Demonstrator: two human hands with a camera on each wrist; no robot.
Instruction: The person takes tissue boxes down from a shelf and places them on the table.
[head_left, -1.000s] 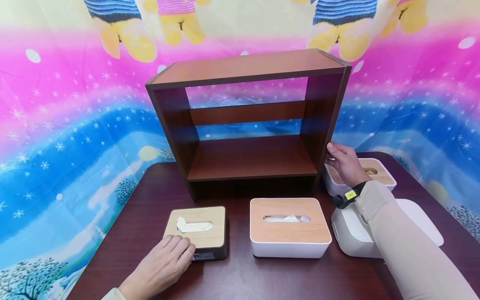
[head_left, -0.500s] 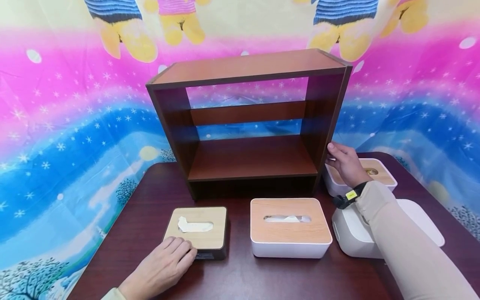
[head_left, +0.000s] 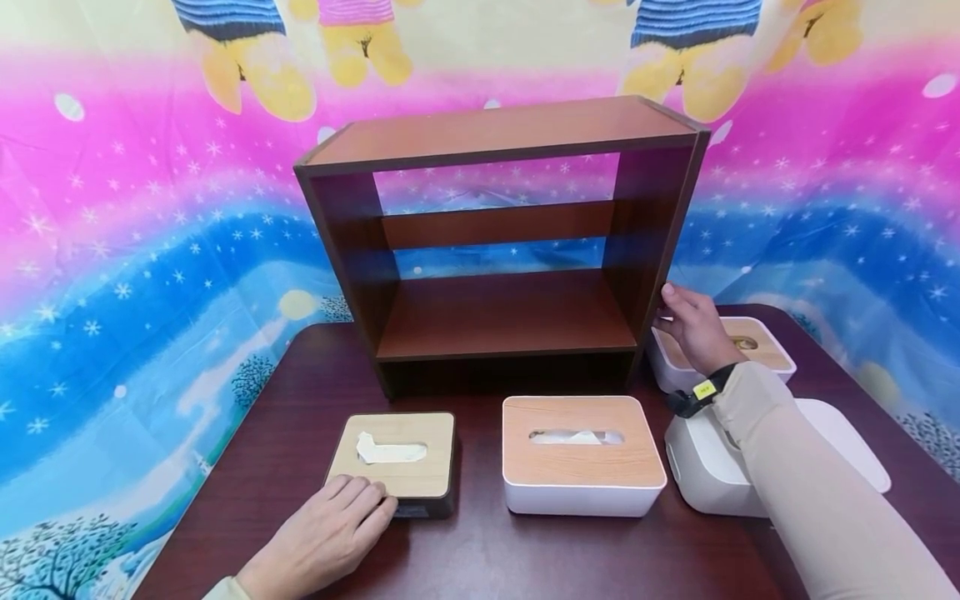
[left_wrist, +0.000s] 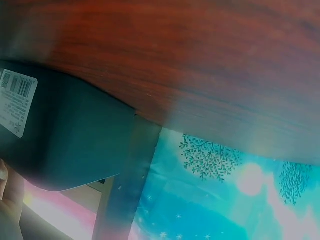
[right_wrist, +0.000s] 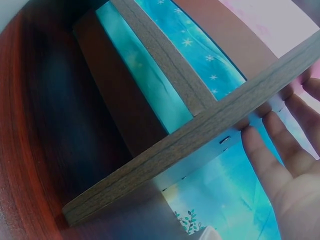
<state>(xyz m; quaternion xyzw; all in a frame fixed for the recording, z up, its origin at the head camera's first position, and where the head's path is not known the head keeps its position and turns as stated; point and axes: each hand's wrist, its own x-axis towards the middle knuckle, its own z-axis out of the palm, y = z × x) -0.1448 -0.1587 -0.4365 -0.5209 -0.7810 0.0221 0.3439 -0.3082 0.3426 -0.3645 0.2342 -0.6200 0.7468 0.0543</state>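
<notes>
My left hand rests on the near left corner of a dark tissue box with a pale wooden lid, its fingers bent over the lid's edge. A tissue shows in the slot. In the left wrist view, the box's dark side bears a barcode label, and a little of the hand shows at the lower left. My right hand touches the outer right side of a brown wooden shelf. In the right wrist view, its extended fingers meet the panel just behind its front edge.
A white tissue box with a wooden lid stands in front of the shelf. Another wooden-lidded box is behind my right wrist. Under the right forearm sits a rounded white box. A patterned cloth hangs behind the dark table.
The head view has shifted slightly. My left hand stays at the dark tissue box and my right hand at the shelf's side, with hardly any movement.
</notes>
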